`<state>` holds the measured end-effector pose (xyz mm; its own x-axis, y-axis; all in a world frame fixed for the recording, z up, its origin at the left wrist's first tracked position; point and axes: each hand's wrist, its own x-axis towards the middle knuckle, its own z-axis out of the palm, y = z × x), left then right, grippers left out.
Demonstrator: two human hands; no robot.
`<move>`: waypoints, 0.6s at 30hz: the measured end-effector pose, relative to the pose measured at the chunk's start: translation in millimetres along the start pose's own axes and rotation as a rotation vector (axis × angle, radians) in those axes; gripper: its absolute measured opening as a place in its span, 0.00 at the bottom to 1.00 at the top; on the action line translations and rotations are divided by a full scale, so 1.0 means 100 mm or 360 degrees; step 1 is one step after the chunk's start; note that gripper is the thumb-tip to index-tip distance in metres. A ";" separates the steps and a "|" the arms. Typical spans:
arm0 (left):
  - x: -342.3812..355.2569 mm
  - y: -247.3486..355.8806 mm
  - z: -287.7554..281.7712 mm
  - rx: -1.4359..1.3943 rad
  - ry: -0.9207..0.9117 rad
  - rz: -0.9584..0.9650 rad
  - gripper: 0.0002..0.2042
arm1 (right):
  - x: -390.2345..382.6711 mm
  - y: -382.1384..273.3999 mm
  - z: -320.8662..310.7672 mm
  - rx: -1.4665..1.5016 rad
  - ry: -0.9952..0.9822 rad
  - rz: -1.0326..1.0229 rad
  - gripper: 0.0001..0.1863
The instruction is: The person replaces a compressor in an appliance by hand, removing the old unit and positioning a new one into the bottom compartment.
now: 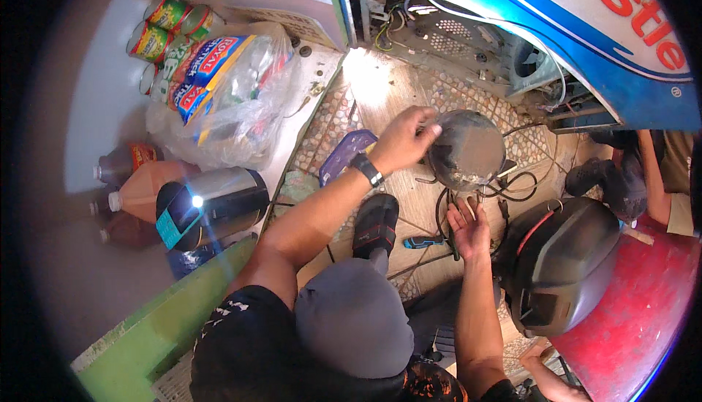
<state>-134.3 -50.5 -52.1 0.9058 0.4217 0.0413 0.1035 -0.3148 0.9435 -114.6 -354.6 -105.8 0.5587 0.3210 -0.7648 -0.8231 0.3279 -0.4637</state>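
On the patterned tile floor [391,95], a dark, rounded metal canister [468,150] sits right of centre frame, just right of the curled left-hand grip [404,143], hold unclear, and above the spread-fingered right-hand grip [470,231].

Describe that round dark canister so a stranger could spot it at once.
Find the blue-and-white appliance at upper right, then the tiled floor before its open base. There, the canister is next to the left hand, with the open right hand lower in the picture. Unlike the larger black shell with a red strip nearby, it is rounded, with a dusty brown top.
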 end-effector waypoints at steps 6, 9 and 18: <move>-0.21 0.55 0.27 0.0461 -0.0107 0.0624 0.44 | 0.06 0.10 0.24 0.0005 0.0021 -0.0024 0.27; -0.27 0.53 0.55 0.0778 -0.0252 0.0680 0.54 | 0.19 0.20 0.25 0.0051 -0.0101 -0.0059 0.20; -0.01 0.60 0.72 0.1213 -0.0407 0.0623 0.55 | 0.33 0.28 0.16 -0.0031 0.0050 -0.0037 0.25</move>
<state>-99.4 -131.2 -19.5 0.9880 -0.0084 0.1541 -0.0699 -0.9145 0.3986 -117.2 -320.9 -137.2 0.5745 0.2854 -0.7671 -0.8119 0.3174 -0.4899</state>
